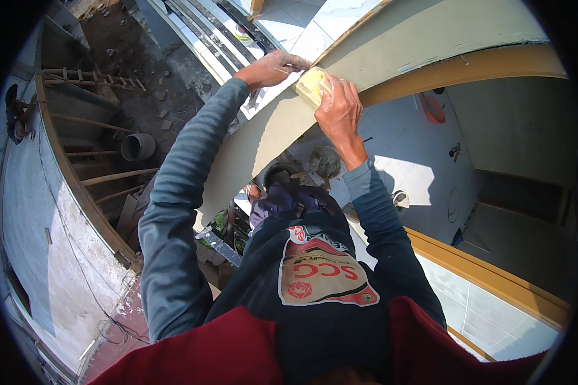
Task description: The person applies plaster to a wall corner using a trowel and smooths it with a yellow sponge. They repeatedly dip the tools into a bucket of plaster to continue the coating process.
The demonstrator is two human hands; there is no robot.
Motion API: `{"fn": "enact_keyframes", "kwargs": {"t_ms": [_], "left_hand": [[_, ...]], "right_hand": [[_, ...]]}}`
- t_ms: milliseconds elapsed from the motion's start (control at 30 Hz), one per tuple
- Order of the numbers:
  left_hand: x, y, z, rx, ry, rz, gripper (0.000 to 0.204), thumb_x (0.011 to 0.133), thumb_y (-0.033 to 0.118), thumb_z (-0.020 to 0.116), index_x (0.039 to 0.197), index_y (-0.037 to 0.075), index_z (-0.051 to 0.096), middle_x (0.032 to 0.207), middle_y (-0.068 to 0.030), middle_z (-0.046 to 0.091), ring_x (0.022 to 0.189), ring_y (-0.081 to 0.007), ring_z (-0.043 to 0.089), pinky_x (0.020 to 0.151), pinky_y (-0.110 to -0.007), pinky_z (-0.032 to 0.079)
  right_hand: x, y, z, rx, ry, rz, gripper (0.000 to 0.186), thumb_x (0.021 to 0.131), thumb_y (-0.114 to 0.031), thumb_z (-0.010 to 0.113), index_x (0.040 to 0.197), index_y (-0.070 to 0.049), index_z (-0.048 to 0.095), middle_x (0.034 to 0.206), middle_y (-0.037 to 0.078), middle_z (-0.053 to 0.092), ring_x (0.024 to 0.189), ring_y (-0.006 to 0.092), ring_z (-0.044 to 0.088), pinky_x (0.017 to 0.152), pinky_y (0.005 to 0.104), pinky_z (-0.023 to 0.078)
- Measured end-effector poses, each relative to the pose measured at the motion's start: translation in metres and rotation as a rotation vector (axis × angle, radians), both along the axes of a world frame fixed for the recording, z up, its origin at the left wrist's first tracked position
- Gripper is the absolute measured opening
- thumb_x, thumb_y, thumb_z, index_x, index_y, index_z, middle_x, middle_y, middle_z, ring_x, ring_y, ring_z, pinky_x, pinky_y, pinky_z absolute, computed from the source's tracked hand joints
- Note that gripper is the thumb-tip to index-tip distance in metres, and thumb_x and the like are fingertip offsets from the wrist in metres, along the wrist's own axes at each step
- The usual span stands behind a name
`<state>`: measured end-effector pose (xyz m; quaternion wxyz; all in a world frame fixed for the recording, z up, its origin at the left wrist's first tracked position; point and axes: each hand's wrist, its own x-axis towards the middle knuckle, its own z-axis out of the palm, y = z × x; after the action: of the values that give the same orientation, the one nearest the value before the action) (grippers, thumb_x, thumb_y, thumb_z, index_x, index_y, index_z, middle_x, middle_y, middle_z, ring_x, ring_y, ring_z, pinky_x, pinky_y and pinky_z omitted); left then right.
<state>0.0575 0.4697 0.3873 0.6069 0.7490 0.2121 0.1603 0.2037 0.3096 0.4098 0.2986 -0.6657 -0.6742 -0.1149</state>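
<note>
A yellow sponge-like block [311,85] is held in my right hand [341,110], its fingers and thumb wrapped round the near end. The block's face lies against a grey plastered beam or wall band [241,159] that curves across the view. Just left of the block, my left hand [270,69] rests at the far edge of the band, fingers stretched toward the corner by the block. Nothing shows in the left hand, though its underside is hidden. The plaster is darker left of the block and paler along the upper right.
Below right lies a tiled floor [398,138] with a red basin [432,109] and buckets. An orange-brown frame [481,70] runs under the band. Metal rails [205,32] stand beyond my left arm. A grey bucket [138,147] and wooden poles [112,178] are at left.
</note>
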Motion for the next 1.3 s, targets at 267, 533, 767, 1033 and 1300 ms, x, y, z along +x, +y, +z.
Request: {"fn": "enact_keyframes", "kwargs": {"t_ms": [267, 533, 767, 1033, 1300], "left_hand": [[0.003, 0.001, -0.011, 0.078, -0.076, 0.007, 0.058, 0.078, -0.006, 0.042, 0.131, 0.0, 0.062, 0.126, -0.0193, 0.066, 0.121, -0.0295, 0.061, 0.107, -0.036, 0.045], [0.003, 0.005, -0.016, 0.065, -0.082, -0.016, 0.059, 0.078, -0.006, 0.041, 0.133, 0.002, 0.061, 0.129, -0.0188, 0.065, 0.121, -0.03, 0.061, 0.106, -0.037, 0.046], [0.001, 0.0, -0.01, 0.018, -0.041, -0.013, 0.06, 0.08, -0.01, 0.038, 0.135, 0.001, 0.059, 0.131, -0.0194, 0.063, 0.128, -0.0309, 0.057, 0.108, -0.035, 0.043], [-0.001, -0.001, -0.009, 0.042, -0.084, -0.014, 0.055, 0.08, -0.006, 0.042, 0.132, -0.004, 0.06, 0.128, -0.021, 0.064, 0.124, -0.0302, 0.059, 0.108, -0.035, 0.044], [-0.001, 0.005, -0.005, 0.066, -0.027, -0.032, 0.059, 0.077, -0.006, 0.041, 0.133, -0.003, 0.059, 0.129, -0.0207, 0.064, 0.125, -0.0299, 0.059, 0.108, -0.035, 0.043]], "right_hand": [[0.008, -0.03, 0.085, 0.325, -0.057, 0.051, 0.035, 0.081, -0.001, 0.067, 0.114, 0.007, 0.062, 0.1, 0.022, 0.064, 0.092, 0.0402, 0.06, 0.081, 0.0455, 0.05], [0.015, -0.027, 0.036, -0.043, -0.011, 0.074, 0.035, 0.082, -0.003, 0.066, 0.116, 0.0, 0.064, 0.103, 0.015, 0.066, 0.097, 0.035, 0.061, 0.083, 0.0437, 0.051], [0.008, -0.005, 0.015, -0.139, -0.043, 0.034, 0.034, 0.082, -0.006, 0.066, 0.115, 0.002, 0.065, 0.099, 0.016, 0.066, 0.094, 0.0351, 0.061, 0.082, 0.0436, 0.05], [0.006, 0.002, 0.014, -0.203, -0.024, 0.015, 0.033, 0.083, -0.007, 0.065, 0.114, 0.004, 0.064, 0.101, 0.021, 0.067, 0.094, 0.039, 0.062, 0.085, 0.0459, 0.05], [0.003, 0.0, 0.03, -0.332, 0.115, 0.053, 0.032, 0.084, -0.01, 0.064, 0.113, 0.004, 0.065, 0.106, 0.024, 0.067, 0.101, 0.0404, 0.062, 0.09, 0.0467, 0.049]]}}
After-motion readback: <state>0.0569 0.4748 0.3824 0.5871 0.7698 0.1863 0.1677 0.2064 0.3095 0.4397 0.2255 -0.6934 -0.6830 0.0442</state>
